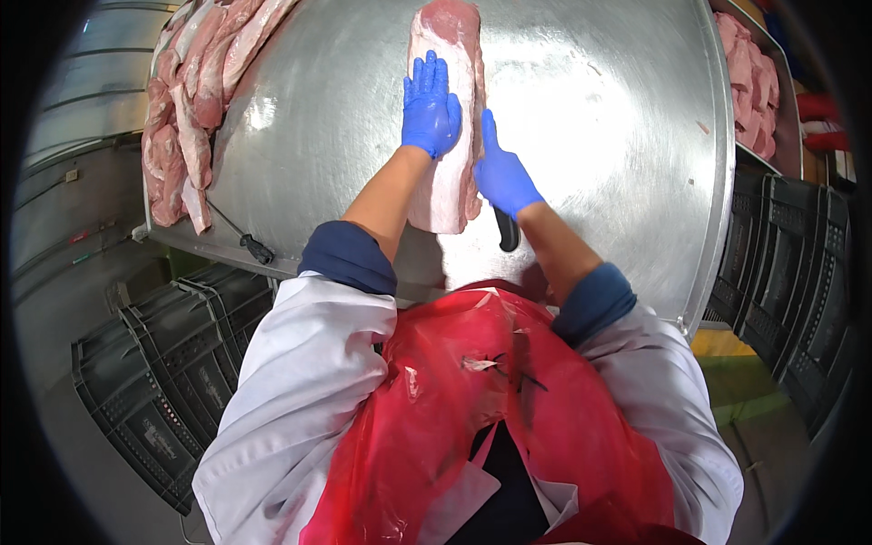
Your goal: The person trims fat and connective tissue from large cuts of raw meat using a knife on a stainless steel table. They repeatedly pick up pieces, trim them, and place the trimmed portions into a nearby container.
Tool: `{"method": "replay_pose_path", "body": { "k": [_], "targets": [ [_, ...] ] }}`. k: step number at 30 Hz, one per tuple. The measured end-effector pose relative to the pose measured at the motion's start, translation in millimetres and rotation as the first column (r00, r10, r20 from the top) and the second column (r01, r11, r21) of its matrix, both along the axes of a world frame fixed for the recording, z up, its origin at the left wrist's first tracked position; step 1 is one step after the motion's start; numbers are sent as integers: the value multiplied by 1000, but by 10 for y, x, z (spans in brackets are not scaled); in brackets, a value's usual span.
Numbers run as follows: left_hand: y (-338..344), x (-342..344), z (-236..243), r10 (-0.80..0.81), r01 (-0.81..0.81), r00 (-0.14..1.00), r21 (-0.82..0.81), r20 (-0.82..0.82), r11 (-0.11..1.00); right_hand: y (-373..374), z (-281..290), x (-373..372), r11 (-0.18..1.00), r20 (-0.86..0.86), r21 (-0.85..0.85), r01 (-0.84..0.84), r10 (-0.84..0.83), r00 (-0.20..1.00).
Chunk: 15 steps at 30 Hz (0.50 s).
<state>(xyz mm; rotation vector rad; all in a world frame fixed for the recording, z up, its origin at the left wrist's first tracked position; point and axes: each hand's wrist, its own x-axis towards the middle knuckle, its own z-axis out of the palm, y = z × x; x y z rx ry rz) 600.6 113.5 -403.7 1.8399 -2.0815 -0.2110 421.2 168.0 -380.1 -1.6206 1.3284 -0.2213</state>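
Note:
A long pork loin [445, 195], pale with fat on top and pinker at the far end, lies lengthwise on the steel table [336, 100]. My left hand [430, 113], in a blue glove, rests flat on its upper surface with the fingers stretched out. Close beside the loin's right edge, my right hand [505, 177], gloved the same way, is closed round a knife [508, 232]. The black butt of its handle sticks out below my palm, and my index finger points forward along it. I cannot make out the blade.
Several long meat strips [186, 100] are piled at the table's left edge, near a thin rod with a black handle [258, 250]. A metal tub [788, 118] of meat pieces [749, 86] stands at the right. Dark plastic crates [173, 372] sit lower left, with more crates [772, 263] at right.

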Motion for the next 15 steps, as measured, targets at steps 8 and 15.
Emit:
{"method": "replay_pose_path", "body": {
  "k": [8,15],
  "targets": [
    [-34,-21,-107,5,-5,1000,-42,20,999,1395,123,-108,996,154,63,71,-80,985],
    [-176,34,-174,26,-30,996,49,82,998,2571,348,-323,998,93,-63,-10,16,996]
  ]
}}
